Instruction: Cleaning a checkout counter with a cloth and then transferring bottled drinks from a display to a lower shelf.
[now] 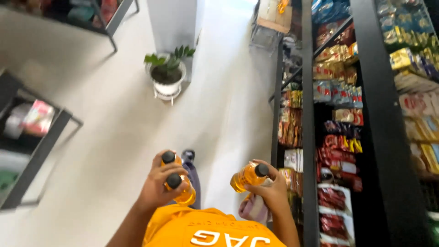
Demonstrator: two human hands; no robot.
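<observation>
Orange bottles: two (176, 180) clenched in left hand (155, 187), one (249, 176) in right hand (270, 190) grip.

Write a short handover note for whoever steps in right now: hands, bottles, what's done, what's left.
Left hand: holds two orange bottles with black caps, side by side.
Right hand: holds one orange bottle with a black cap, plus a pinkish cloth under it.
Place: standing in the aisle, snack shelves close on the right, potted plant ahead on the floor.
Done: three bottles are in hand.
Left: none is set down on any shelf yet.
</observation>
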